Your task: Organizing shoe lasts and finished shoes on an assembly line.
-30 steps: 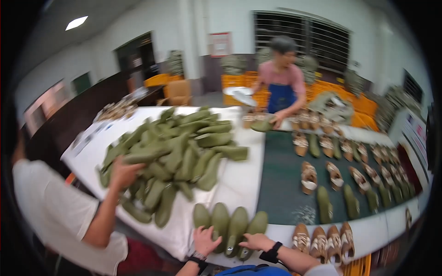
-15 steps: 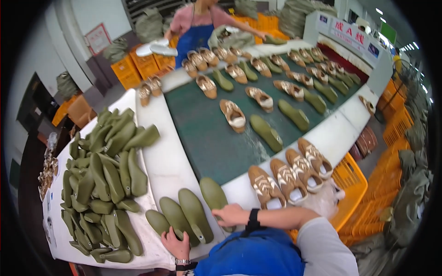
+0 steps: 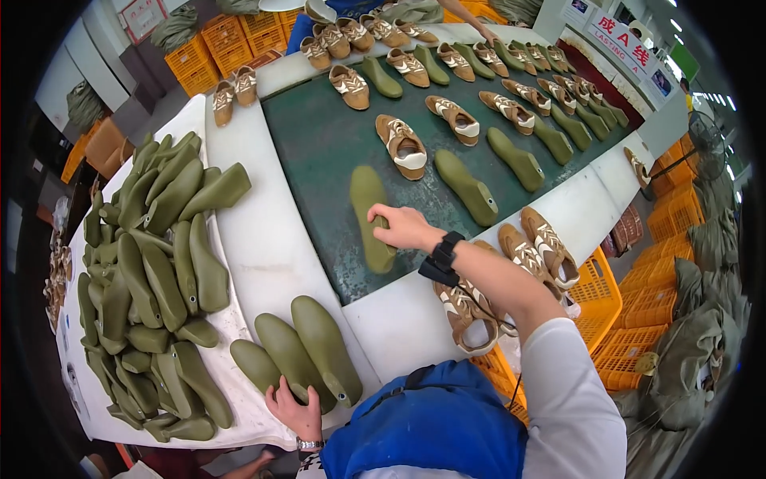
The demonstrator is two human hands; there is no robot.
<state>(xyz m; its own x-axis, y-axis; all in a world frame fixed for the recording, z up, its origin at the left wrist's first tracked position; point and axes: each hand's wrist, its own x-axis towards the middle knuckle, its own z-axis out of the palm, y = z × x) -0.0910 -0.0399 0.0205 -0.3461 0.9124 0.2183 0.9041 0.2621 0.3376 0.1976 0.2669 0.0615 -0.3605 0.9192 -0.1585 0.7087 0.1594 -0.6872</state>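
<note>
My right hand (image 3: 396, 227) grips a green shoe last (image 3: 367, 191) by its side, over the near left part of the dark green belt (image 3: 319, 184). At the near white edge, my left hand (image 3: 296, 409) has its curved fingers around the heel end of the middle shoe last (image 3: 286, 351) in a row of three. That last's heel is partly hidden by the fingers. Beside it lie a left shoe last (image 3: 251, 363) and a right shoe last (image 3: 323, 347). A brown and white sneaker (image 3: 401, 148) and another green last (image 3: 465, 188) rest on the belt near my right hand.
A large heap of green lasts (image 3: 148, 287) covers the white table at left. Several brown sneakers (image 3: 549, 247) stand on the near ledge, partly behind my right forearm. Orange crates (image 3: 598, 299) flank the right side. Across the belt, a co-worker's hand (image 3: 485, 33) reaches toward the far row.
My right hand has carried its shoe last forward from the white ledge to the belt. My left hand remains at the row of lasts. The view has shifted with my head.
</note>
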